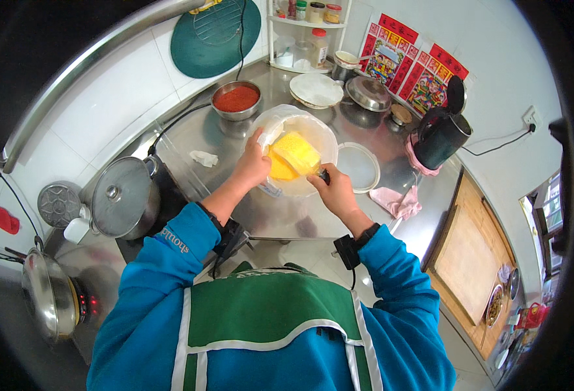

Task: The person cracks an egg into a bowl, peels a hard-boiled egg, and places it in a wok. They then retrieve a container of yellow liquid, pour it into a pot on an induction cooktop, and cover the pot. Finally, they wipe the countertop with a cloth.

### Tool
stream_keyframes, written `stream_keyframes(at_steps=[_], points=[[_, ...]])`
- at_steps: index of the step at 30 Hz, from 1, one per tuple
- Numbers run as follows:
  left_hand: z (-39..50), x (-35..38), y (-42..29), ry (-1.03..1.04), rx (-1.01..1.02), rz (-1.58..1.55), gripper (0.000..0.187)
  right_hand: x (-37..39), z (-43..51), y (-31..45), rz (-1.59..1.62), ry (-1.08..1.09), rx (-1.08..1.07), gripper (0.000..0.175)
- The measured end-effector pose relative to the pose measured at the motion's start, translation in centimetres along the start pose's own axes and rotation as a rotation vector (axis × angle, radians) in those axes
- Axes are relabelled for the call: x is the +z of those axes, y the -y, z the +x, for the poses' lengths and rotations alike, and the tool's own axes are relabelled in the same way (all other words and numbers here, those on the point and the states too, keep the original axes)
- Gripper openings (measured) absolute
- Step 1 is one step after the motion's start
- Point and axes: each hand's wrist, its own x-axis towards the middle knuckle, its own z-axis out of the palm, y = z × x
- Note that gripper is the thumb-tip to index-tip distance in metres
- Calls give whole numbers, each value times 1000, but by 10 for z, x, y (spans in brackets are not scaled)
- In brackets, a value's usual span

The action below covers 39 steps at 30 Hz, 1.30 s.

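A translucent white plastic tub (327,134) stands before me on the steel counter, a thin plastic bag lining its mouth. Fine yellow grain or meal (280,166) lies inside. My left hand (252,165) grips the tub's left rim and bag edge, thumb on the inner side. In my right hand (336,188) is the dark handle of a scoop (297,151), whose clear-looking bowl is heaped with the yellow grain inside the tub's mouth. The scoop's outline is partly hidden by the grain. A round whitish lid (359,167) rests on the counter right of the tub.
Behind the tub are a steel bowl of red powder (237,100) and stacked plates (316,89). An electric kettle (441,139) and pink cloth (399,201) sit right. A lidded pot (123,198) stands left; another pan (47,293) is on a lit cooker.
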Motion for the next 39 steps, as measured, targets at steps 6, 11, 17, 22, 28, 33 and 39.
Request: stream_keyframes(at_steps=[6, 11, 17, 22, 28, 33, 39], points=[[2, -32, -22, 82, -451, -491, 60, -1, 17, 20, 65, -16, -17, 37], [13, -48, -4, 202, -503, -599, 54, -4, 35, 24, 74, -1, -2, 36], [9, -53, 29, 289, -484, -798, 62, -3, 52, 23, 110, 35, -61, 32], [-29, -71, -2, 52, -737, -503, 79, -4, 63, 22, 203, 81, -60, 30], [-126, -201, 26, -225, -239, 404, 25, -7, 69, 15, 256, 139, -62, 23], [-158, -294, 70, -331, -330, 1061, 27, -6, 71, 14, 243, 114, -57, 22], [-142, -300, 92, -94, -538, 1035, 33, -7, 66, 28, 183, 112, -24, 23]])
